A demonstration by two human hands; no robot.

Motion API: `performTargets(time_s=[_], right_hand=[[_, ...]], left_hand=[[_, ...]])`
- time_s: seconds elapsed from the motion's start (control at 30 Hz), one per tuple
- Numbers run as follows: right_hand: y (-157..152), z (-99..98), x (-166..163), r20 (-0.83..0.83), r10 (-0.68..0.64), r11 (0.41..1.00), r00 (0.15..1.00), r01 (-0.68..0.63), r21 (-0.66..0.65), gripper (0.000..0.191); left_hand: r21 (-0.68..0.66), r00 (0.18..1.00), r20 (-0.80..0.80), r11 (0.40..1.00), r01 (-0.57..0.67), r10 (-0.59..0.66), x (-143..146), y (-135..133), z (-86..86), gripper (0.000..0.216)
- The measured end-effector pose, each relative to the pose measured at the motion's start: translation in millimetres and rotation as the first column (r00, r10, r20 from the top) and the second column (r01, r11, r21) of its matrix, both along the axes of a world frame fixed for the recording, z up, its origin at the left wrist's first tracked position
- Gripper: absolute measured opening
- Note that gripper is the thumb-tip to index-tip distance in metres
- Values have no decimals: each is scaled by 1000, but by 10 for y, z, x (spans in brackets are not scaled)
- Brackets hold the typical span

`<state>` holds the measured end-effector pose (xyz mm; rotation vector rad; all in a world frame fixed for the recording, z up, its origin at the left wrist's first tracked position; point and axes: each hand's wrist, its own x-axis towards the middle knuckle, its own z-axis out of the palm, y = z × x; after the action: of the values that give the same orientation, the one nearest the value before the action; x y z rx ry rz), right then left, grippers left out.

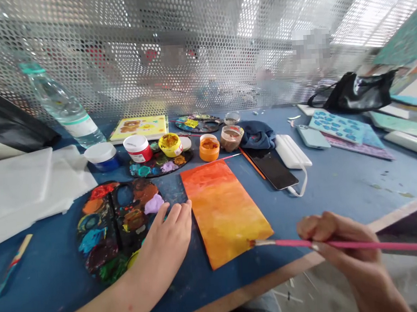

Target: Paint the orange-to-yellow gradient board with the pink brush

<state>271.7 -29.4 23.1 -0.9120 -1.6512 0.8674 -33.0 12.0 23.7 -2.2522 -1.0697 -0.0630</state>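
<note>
My right hand (342,246) is closed around a pink paintbrush (339,245), whose tip touches the lower right corner of an orange-to-yellow painted canvas (225,211) lying on the blue table (349,181). My left hand (167,235) lies flat with fingers stretched out, resting at the canvas's left edge and over the right side of a dark paint palette (114,226) smeared with several colours.
Behind the canvas stand open paint pots (209,147), a second palette (160,164), a small bear painting (139,128), a water bottle (64,107), and white paper (24,184). A black phone (274,170), white power bank (292,150), another phone (312,136), painted boards and a black bag (359,92) lie right.
</note>
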Motion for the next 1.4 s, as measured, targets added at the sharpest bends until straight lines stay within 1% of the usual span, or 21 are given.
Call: performTargets(time_s=[0.1,0.17,0.23,0.27,0.3,0.37,0.43,0.47,0.57,0.6,0.63,0.73,0.77,0.83,0.9,1.0,1.07,1.2,1.23,1.33,1.4], right_hand=[[-13,0,19,99,88,995,991,-82,-62,10],[-7,-2,50,96,62,997,993,-59,-42,13],[1,-1,85,28,8,1000,1000,-8,15,17],[2,1,96,11,2,1000,1000,-2,27,16],[0,2,100,15,14,1000,1000,-14,22,15],[-11,4,93,75,65,998,995,-63,-20,12],[-18,4,88,129,90,995,988,-84,-52,11],[-18,3,92,123,81,996,989,-76,-45,13],[-5,-4,116,-1,-2,1000,1000,2,5,16],[1,-8,120,-23,-21,1000,1000,21,3,15],[7,-12,121,-13,-27,1000,1000,27,-10,13],[29,-19,110,89,1,999,996,4,-49,12],[36,-18,102,86,-8,999,996,11,-37,15],[45,-9,71,6,-55,998,998,55,4,20],[43,3,14,-25,-57,998,998,57,14,19],[40,5,-80,138,26,999,990,-21,-38,11],[53,-8,-99,185,36,998,982,-27,-49,13],[88,-29,-68,8,-45,999,999,45,13,21],[92,-30,-70,7,-42,999,999,42,3,19],[102,-34,-99,110,10,998,994,-2,-66,13],[117,-44,-107,88,-8,999,996,13,-51,17]], left_hand=[[4,1000,-2,1000,-2,2,-7,5,-3,50],[15,1000,-1,1000,-12,12,-8,7,-3,51],[15,1000,2,1000,-11,11,-7,7,-6,51],[13,1000,5,1000,-7,7,-7,5,-9,51],[10,1000,8,1000,-2,2,-8,4,-14,51],[6,1000,13,1000,3,-3,-12,1,-25,51],[9,1000,17,1000,-2,1,-17,-1,-35,51],[9,1000,18,1000,-5,5,-19,-2,-38,51],[3,1000,20,1000,-8,8,-22,-4,-38,52],[2,1000,18,1000,-6,6,-22,-5,-35,52],[5,1000,15,1000,-7,7,-20,-7,-31,52],[10,1000,7,1000,-16,16,-15,-12,-20,52],[6,1000,8,1000,-19,19,-14,-14,-19,52],[-7,1000,14,1000,-25,25,-14,-18,-22,52],[-18,999,19,999,-28,28,-17,-21,-31,52],[-15,999,26,1000,-24,25,-23,-19,-38,52],[-4,999,30,1000,-22,22,-25,-16,-37,51],[-4,1000,25,1000,-18,18,-21,-13,-32,50],[-9,999,26,1000,-19,19,-20,-14,-33,51],[-27,999,29,999,-28,29,-18,-21,-32,51],[-33,999,24,999,-28,29,-18,-24,-28,50]])
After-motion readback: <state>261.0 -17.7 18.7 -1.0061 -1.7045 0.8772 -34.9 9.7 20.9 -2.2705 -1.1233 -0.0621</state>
